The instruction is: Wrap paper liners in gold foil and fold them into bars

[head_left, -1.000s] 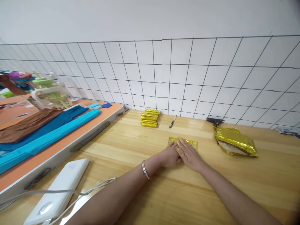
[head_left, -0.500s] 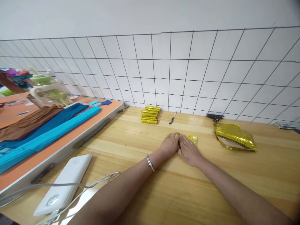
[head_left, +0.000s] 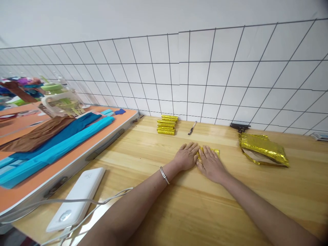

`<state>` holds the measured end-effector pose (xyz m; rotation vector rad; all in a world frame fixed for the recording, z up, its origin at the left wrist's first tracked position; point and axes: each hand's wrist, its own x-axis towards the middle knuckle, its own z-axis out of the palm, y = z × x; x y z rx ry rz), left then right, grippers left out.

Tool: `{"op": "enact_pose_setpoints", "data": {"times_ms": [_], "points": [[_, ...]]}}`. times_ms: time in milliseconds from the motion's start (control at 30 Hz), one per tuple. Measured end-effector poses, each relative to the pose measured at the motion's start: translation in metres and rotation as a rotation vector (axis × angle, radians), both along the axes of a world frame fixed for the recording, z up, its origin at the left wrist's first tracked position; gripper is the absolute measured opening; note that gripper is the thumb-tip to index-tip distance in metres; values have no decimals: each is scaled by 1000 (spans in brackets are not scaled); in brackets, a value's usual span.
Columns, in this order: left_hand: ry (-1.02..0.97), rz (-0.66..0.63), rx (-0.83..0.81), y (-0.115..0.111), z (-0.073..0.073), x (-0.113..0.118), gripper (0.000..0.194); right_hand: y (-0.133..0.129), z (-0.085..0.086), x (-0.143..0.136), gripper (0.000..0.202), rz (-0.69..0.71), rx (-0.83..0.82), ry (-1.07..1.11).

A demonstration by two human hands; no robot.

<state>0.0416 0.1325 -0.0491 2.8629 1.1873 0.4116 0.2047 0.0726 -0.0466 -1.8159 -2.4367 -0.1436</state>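
Note:
A sheet of gold foil paper (head_left: 217, 152) lies on the wooden table, mostly hidden beneath my hands. My left hand (head_left: 187, 156) rests flat at its left side with the fingers spread. Beside it, my right hand (head_left: 210, 164) lies flat over the foil, fingers stretched forward and thumb near my left hand. Neither hand grips anything. Beyond them are several folded gold strips (head_left: 167, 125) in a stack and a pen (head_left: 192, 128). To the right, a black clip (head_left: 240, 127) touches a packet of gold sheets (head_left: 265, 147).
On the left, an orange-topped board (head_left: 120, 120) carries brown fabric (head_left: 38, 131), turquoise fabric (head_left: 58, 148) and a basket (head_left: 61, 104). A white power bank (head_left: 77, 198) with white cables (head_left: 110, 198) lies at the front left. A gridded wall (head_left: 164, 75) stands behind the table.
My hands were close together with fingers bunched; now both are flatter, and my left fingers have spread out to the left. The whole view has shifted slightly.

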Motion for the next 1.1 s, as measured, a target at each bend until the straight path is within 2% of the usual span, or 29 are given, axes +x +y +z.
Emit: {"op": "enact_pose_setpoints", "data": {"times_ms": [367, 500, 600, 700, 767, 900, 1000, 1100], "points": [[24, 72, 22, -2, -1, -10, 63, -13, -4, 42, 78, -109, -12, 4], [18, 81, 2, 0, 3, -19, 69, -15, -4, 44, 77, -116, 12, 4], [27, 54, -34, 1, 11, -20, 70, -14, -4, 42, 76, -104, 30, -10], [-17, 45, 11, 0, 19, -9, 63, -13, -4, 41, 76, -101, 39, -21], [-35, -6, 65, -3, 20, 4, 57, -14, -5, 41, 75, -108, 47, -22], [30, -81, 51, -8, 13, 24, 52, -18, -3, 43, 75, -107, 44, -23], [52, -64, 48, -8, 7, 26, 52, -17, 6, 40, 74, -90, 48, -21], [50, -71, 53, -7, 3, 24, 53, -4, 17, 26, 72, -37, 75, 28]]}}
